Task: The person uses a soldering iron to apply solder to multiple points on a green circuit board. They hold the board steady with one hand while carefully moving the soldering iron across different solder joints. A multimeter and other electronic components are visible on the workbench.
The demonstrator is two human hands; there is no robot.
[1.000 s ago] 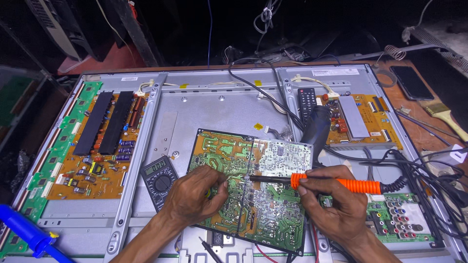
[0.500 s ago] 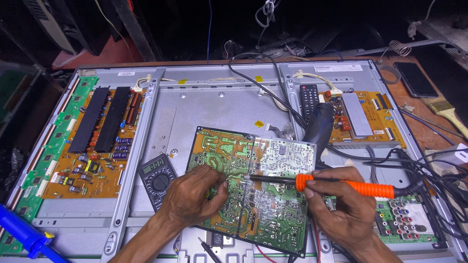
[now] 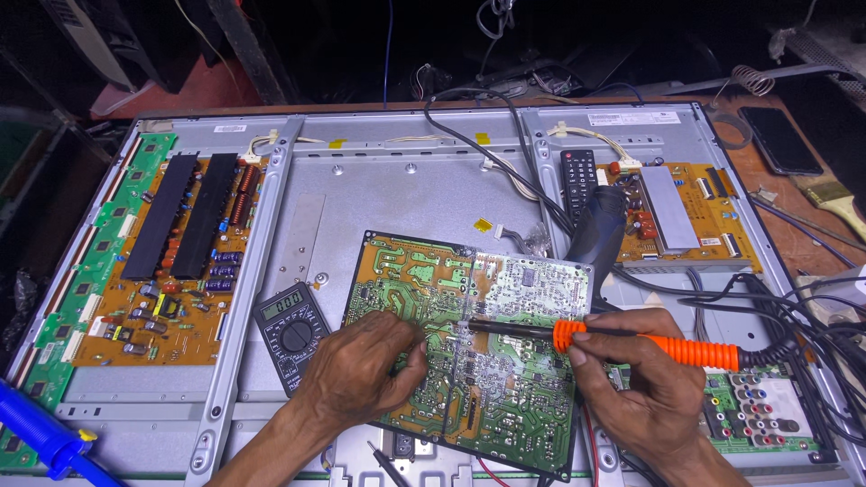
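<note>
While our right hand [image 3: 645, 379] grips the orange-handled soldering iron [image 3: 631, 341] | left hand [image 3: 365, 374] pinched shut on the green printed circuit board [image 3: 469, 347], contents unclear | slip risks bridging joints, burnt fingers.

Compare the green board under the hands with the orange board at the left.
The green board lies loose and tilted, solder side up; the orange board sits square in the metal panel, parts up, with two black bars. Both hands work the green one; nothing touches the orange. Both are circuit boards.
</note>
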